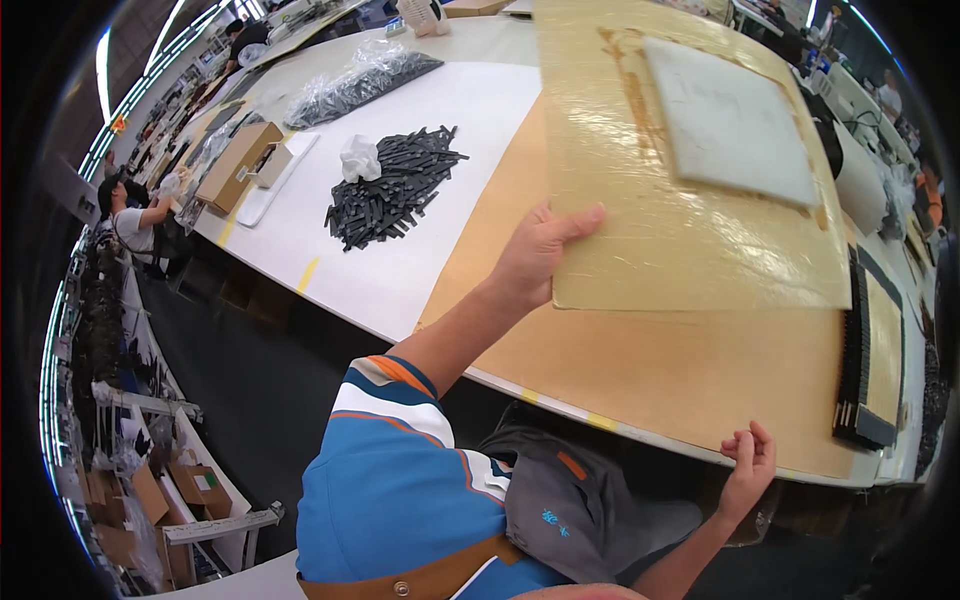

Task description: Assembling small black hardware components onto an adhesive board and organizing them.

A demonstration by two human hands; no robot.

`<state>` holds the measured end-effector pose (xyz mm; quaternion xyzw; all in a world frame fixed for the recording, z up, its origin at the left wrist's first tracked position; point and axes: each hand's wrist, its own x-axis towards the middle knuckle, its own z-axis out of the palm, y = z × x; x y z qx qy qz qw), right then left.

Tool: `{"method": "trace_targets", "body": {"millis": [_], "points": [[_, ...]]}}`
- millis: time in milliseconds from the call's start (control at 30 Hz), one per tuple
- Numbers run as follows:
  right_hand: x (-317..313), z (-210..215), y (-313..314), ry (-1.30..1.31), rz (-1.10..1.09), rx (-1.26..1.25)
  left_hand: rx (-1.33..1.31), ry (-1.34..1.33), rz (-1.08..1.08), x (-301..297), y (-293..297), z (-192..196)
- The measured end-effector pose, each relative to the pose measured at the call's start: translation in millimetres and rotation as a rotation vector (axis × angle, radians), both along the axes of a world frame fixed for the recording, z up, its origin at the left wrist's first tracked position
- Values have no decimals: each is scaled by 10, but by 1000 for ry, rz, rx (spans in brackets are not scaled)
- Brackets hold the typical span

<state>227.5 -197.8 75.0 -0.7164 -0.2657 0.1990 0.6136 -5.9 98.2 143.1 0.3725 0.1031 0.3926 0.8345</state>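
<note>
My left hand (545, 252) grips the lower left edge of a large, glossy yellowish board (700, 255), with the thumb lying on its face. The board is held up and tilted above the table. On its face lies a white rectangular sheet (735, 120) with brownish smears around it. My right hand (748, 468) is off the board, by the front edge of the table, its fingers loosely curled and holding nothing. Below the board, tan sheet material (620, 370) covers that part of the table.
A heap of short black strips (395, 190) with crumpled white tissue (360, 158) on it lies to the left. Behind are a plastic bag (360, 85) and a cardboard box (240, 165). A row of black strips (855, 350) stands at the right edge. Another person (135, 220) sits far left.
</note>
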Motion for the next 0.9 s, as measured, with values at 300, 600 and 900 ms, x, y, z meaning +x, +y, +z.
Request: {"method": "trace_targets", "body": {"millis": [300,600,900], "points": [[124,-728,365,248,95,-33,245,195,451,19,-101,-228],[265,269,90,110,310,261,1095,804,631,572,-794,-53],[141,335,477,302,352,299,1530,804,407,1039,-1479,-581]]}}
